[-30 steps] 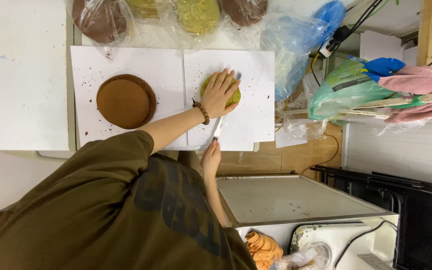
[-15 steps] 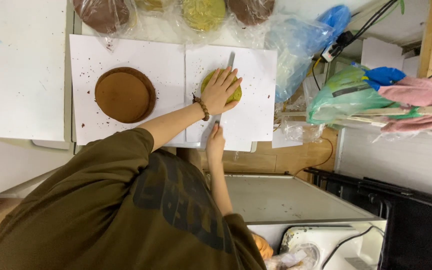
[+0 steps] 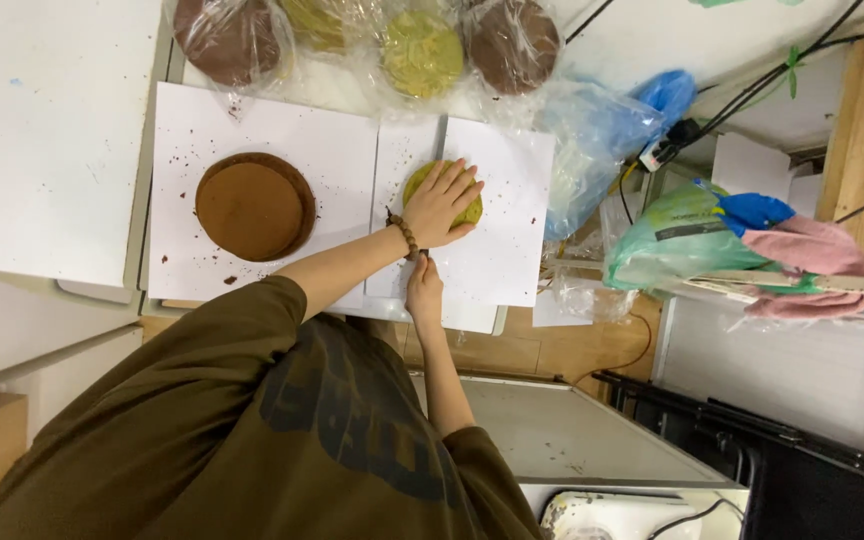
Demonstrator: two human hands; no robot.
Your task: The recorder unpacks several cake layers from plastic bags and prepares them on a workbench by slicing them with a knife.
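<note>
A round green cake layer lies on a white paper sheet on the counter. My left hand, with a bead bracelet on its wrist, presses flat on top of it, fingers spread. My right hand is at the near edge of the cake, closed around a knife handle. The blade is hidden under my left hand and the cake. A round brown cake layer sits on another white sheet to the left, away from both hands.
Several plastic-wrapped cake layers, brown and green, line the back of the counter. A blue plastic bag and a green bag crowd the right side. A grey metal surface lies below the counter edge.
Half a second ago the knife blade stuck out past the far side of the green cake; now it is out of sight. My left hand stays flat on the cake.
</note>
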